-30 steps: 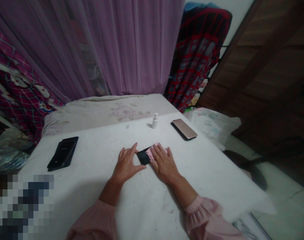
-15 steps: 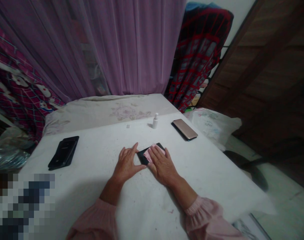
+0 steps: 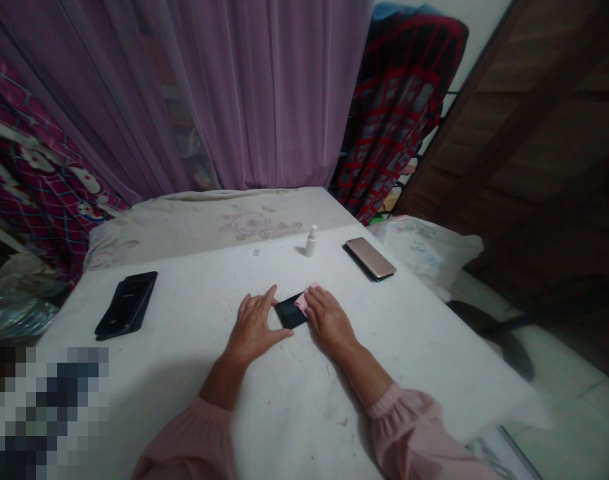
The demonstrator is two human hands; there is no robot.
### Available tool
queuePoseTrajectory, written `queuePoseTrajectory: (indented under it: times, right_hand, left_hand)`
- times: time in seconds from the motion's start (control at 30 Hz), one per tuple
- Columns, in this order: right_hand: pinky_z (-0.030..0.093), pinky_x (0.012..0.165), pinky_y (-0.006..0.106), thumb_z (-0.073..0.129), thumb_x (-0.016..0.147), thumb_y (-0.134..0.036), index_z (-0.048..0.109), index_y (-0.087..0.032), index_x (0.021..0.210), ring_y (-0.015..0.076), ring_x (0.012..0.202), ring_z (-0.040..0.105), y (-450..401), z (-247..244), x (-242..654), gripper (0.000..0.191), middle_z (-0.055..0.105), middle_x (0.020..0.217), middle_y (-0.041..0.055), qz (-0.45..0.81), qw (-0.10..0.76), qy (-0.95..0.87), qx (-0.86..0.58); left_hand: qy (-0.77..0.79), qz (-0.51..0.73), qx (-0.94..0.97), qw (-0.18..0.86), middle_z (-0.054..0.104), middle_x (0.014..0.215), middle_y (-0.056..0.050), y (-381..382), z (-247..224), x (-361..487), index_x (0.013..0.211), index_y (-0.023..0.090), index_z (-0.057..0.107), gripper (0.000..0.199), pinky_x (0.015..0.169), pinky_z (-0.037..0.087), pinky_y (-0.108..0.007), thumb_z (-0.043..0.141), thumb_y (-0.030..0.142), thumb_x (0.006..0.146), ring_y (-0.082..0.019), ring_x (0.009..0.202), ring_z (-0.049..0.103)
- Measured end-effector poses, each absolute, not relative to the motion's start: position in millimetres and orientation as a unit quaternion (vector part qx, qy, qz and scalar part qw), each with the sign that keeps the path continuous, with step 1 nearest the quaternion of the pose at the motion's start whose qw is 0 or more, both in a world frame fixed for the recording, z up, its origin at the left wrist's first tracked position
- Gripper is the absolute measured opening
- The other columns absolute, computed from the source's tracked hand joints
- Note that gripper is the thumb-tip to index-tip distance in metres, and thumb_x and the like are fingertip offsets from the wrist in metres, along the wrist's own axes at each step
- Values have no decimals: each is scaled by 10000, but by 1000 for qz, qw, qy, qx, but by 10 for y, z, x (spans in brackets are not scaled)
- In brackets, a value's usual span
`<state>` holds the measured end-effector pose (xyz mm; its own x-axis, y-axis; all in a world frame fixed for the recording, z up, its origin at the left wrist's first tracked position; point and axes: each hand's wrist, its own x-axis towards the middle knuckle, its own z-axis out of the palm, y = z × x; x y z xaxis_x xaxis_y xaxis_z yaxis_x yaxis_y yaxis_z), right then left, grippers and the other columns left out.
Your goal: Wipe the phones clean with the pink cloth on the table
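A black smartphone (image 3: 290, 311) lies flat on the white-covered surface (image 3: 184, 360), with its screen facing up. My left hand (image 3: 254, 327) rests on the surface, its fingertips at the phone's left edge. My right hand (image 3: 329, 321) sits at the phone's right end, its fingertips pressing a pink cloth (image 3: 307, 298) against the corner. Part of the cloth is hidden under those fingers.
Farther back stand a small white spray bottle (image 3: 311, 241) and a gold phone (image 3: 371, 259). A black phone in a case (image 3: 127, 305) lies at left. Pale floral bedding (image 3: 209, 227) runs behind, and a white bag (image 3: 424, 250) sits beyond the right edge.
My right hand has slid right, off the middle of the black phone, taking the pink cloth to its right end. More of the phone's screen shows. My left hand has barely moved.
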<state>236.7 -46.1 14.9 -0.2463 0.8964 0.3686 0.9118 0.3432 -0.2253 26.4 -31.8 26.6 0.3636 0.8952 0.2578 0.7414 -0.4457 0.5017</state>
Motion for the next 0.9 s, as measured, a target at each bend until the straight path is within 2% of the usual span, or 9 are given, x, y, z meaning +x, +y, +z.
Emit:
queuePoseTrajectory:
  times: [0.33, 0.63, 0.77, 0.9]
  right_hand:
    - [393, 1102, 469, 446, 973, -287, 602, -108, 1286, 292, 1343, 439, -594, 192, 2210, 393, 551, 1380, 160, -42, 231, -816, -528]
    - [329, 1119, 486, 379, 989, -285, 500, -111, 1384, 279, 1400, 355, -567, 215, 2305, 449, 456, 1467, 154, -17, 191, -778, -598]
    - [278, 1137, 514, 422, 975, -347, 468, -91, 1405, 298, 1410, 332, -627, 232, 2262, 502, 427, 1481, 175, -34, 180, -794, -580]
    - [230, 1151, 523, 406, 982, -377, 440, -142, 1429, 273, 1417, 321, -682, 246, 2230, 505, 412, 1498, 137, -32, 180, -814, -551]
  left_hand:
    - [500, 257, 815, 139, 642, 1135, -23, -320, 255, 268, 1473, 283, 238, 991, 1144, 227, -544, 812, 374, 670, -273, 1145, 569]
    - [502, 252, 815, 138, 642, 1146, -16, -320, 256, 264, 1471, 290, 245, 969, 1139, 223, -551, 800, 377, 682, -272, 1144, 557]
    - [501, 252, 816, 142, 643, 1142, -24, -320, 273, 266, 1462, 279, 271, 943, 1142, 221, -545, 795, 389, 686, -271, 1148, 559]
    - [499, 252, 817, 141, 643, 1149, -33, -319, 274, 263, 1456, 271, 288, 933, 1143, 226, -536, 796, 403, 685, -273, 1155, 557]
